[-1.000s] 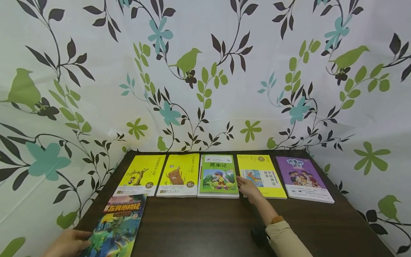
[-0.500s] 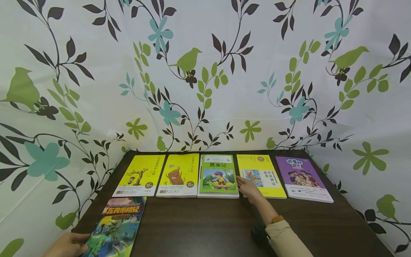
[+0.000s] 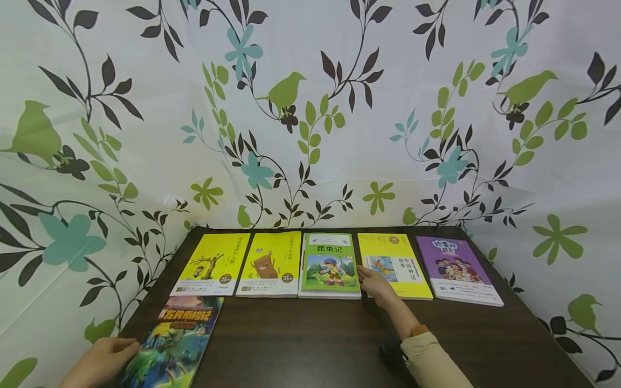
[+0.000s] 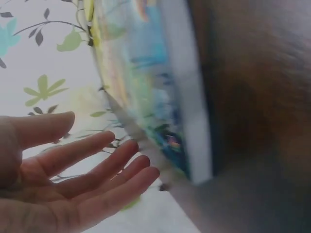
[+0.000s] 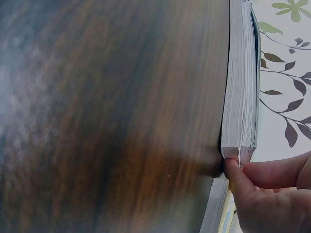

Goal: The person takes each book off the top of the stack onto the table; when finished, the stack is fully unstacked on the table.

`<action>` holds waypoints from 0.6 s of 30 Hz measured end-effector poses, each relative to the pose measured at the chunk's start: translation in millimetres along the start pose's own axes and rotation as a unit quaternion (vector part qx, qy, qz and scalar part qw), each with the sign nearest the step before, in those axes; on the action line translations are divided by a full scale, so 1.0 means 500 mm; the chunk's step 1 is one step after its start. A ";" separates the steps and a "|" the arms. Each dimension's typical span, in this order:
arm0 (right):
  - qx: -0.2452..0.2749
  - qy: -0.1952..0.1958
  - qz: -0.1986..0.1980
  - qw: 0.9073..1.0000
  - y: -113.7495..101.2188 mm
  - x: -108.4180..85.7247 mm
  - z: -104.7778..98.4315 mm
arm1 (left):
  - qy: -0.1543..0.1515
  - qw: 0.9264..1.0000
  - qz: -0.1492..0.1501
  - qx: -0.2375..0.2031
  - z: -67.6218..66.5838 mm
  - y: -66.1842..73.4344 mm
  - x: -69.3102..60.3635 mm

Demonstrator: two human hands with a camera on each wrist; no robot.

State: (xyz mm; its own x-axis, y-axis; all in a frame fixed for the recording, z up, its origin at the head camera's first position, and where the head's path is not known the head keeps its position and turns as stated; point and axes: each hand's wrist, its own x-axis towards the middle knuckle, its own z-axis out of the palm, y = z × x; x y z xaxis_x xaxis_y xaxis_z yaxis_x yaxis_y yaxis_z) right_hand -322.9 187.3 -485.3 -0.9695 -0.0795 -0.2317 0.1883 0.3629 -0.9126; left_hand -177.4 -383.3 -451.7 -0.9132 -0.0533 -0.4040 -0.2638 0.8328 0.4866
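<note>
A colourful comic-style book (image 3: 177,334) lies at the table's front left. My left hand (image 3: 99,361) is beside its left edge; in the left wrist view that hand (image 4: 82,179) has its fingers spread loosely, apart from the book (image 4: 146,73). At the centre of the back row, a green book (image 3: 330,269) lies on top of another book, only its pale edges showing. My right hand (image 3: 375,285) is at its right edge, partly over the neighbouring yellow book (image 3: 400,253). In the right wrist view, thumb and finger (image 5: 235,170) pinch the corner of the stacked books (image 5: 239,82).
Two more yellow books (image 3: 211,264) lie left of the green one, and a purple book (image 3: 456,269) lies at the far right. All rest on a dark wooden table (image 3: 291,345). A patterned curtain-like backdrop (image 3: 339,134) surrounds the table's back and sides.
The left hand has let go of the comic-style book, which now lies below the leftmost yellow book. My right hand and the back row have stayed in place.
</note>
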 end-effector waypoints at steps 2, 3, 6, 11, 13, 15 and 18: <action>0.001 0.001 0.001 1.000 0.000 0.001 0.001 | 0.018 1.000 0.008 0.001 -0.005 0.019 -0.004; 0.001 0.001 0.001 1.000 0.001 0.002 0.001 | 0.025 1.000 0.006 -0.004 -0.008 0.028 -0.005; 0.001 0.005 0.002 1.000 0.002 0.004 0.003 | 0.041 0.999 0.005 -0.022 -0.014 0.058 -0.006; 0.012 0.004 0.006 1.000 0.003 0.004 0.005 | 0.076 0.996 0.029 -0.031 -0.017 0.099 -0.001; 0.018 0.003 0.007 1.000 0.002 0.004 0.005 | 0.084 0.995 0.039 -0.040 -0.017 0.114 0.004; 0.020 0.002 0.006 1.000 0.002 0.005 0.005 | 0.087 0.994 0.045 -0.048 -0.016 0.128 0.010; 0.023 0.005 0.006 1.000 0.003 0.005 0.005 | 0.094 0.992 0.050 -0.062 -0.012 0.147 0.018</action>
State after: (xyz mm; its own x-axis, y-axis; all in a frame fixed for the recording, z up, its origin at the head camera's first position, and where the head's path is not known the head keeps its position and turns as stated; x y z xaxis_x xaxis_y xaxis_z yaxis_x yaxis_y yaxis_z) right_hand -324.8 185.3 -488.2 -0.9687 -0.0668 -0.2393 0.2062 0.3212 -0.9243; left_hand -206.8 -325.7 -414.8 -0.9755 -0.0856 -0.2025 -0.1946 0.7651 0.6138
